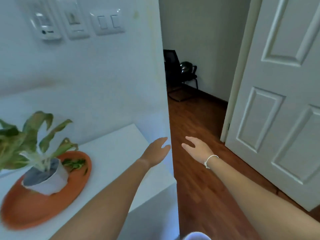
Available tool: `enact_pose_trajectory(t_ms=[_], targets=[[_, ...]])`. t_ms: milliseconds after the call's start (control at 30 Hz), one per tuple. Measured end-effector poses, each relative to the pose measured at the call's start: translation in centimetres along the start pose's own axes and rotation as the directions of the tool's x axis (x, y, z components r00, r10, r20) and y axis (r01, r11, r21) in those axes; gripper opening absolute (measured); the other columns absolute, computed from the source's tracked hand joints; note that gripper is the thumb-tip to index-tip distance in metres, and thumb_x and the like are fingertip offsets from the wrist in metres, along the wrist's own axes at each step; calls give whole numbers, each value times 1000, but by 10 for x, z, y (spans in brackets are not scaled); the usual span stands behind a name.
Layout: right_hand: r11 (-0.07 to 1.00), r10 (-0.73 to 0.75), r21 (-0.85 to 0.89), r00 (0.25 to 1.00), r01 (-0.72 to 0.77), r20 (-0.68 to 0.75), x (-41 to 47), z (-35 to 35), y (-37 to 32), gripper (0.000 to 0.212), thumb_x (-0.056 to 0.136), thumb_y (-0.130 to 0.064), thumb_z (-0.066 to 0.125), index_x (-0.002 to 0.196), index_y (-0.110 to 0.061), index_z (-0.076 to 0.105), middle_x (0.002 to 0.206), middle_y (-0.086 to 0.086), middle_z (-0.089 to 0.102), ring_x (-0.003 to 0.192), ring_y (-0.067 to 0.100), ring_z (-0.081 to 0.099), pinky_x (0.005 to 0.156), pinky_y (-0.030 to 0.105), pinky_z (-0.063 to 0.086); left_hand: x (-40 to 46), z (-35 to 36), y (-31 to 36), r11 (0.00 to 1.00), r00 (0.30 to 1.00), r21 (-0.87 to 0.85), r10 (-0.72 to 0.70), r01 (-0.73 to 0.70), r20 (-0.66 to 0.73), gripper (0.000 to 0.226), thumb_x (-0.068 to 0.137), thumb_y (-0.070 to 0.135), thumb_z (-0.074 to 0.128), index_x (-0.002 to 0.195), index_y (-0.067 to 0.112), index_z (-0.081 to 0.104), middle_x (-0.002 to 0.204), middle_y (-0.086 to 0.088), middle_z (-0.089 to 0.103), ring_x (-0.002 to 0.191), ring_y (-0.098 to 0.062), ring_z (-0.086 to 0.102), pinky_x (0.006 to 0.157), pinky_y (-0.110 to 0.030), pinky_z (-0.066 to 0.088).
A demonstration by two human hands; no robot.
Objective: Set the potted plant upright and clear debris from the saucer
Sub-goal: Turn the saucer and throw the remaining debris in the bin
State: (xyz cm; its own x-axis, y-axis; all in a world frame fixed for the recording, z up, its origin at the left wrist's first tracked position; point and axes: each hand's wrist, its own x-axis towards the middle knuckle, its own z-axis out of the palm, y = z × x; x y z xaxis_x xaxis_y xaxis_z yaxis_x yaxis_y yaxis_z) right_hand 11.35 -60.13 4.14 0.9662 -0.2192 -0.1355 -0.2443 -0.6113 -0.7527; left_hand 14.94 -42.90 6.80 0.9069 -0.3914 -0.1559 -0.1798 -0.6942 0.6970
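My left hand (155,151) reaches out over the far corner of the white surface (121,153), well to the right of the orange saucer (43,205), and its grip is apart, fingers spread, holding nothing. My right hand (197,149) hangs farther right of the saucer still, out past the surface's edge and above the wooden floor (199,127); its grip is also apart and empty. A thin white band (210,159) circles that wrist.

The potted plant (31,139) sits inside the saucer, toward its far left part. Its white pot (50,179) is tilted, the mouth turned toward me, with the drooping green and browning leaves rising above it. Green leaf scraps (74,164) lie in the saucer just right of the pot, against the far rim.

On the wall above the saucer hang three white switch plates (109,22); they are blurred, and I can read no writing or brand on them. Right of the saucer, beyond the wall's edge, a white panelled door (280,101) stands open, and a black chair (183,75) stands in the room behind.
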Motion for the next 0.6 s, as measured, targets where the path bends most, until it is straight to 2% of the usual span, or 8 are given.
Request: enact_pose_trajectory(t_ms=[133,233,333,433,600], targets=[[989,-131,-56,980,140,149,3,43,-40,59,94,-41,49,147,-19,35,156,-1,31,144,16,29,116,28,23,-50,-37,-57,993,987,-11,-120,120,-111,51,98,31,43,147,20,33,157,2,28,144,-14,28,116,-25,19],[977,-188,-50,953,206,239,-3,83,-68,60,93,-42,51,147,-21,34,156,-2,30,144,16,29,116,28,22,-93,-56,-99,980,967,17,-193,198,-164,52,99,34,41,149,23,30,159,4,23,147,-12,19,117,-24,13],[959,-246,-53,915,277,318,-16,121,-95,59,94,-40,51,147,-21,34,156,-1,30,143,16,29,115,26,22,-134,-72,-131,966,939,-14,-256,260,-229,51,98,34,43,147,24,32,159,4,24,147,-13,20,121,-29,16],[945,-280,-55,885,322,371,-31,152,-119,59,94,-40,50,147,-21,34,156,-1,31,143,17,30,114,27,23,-166,-86,-154,958,916,-42,-284,284,-285,52,96,36,45,146,25,34,158,5,26,145,-14,27,120,-34,23],[939,-287,-67,873,338,393,-54,194,-144,60,92,-42,52,147,-23,35,155,-2,32,141,17,32,113,27,25,-208,-109,-192,954,899,-56,-296,294,-322,52,97,32,45,147,21,34,158,3,28,145,-14,26,118,-29,20]])
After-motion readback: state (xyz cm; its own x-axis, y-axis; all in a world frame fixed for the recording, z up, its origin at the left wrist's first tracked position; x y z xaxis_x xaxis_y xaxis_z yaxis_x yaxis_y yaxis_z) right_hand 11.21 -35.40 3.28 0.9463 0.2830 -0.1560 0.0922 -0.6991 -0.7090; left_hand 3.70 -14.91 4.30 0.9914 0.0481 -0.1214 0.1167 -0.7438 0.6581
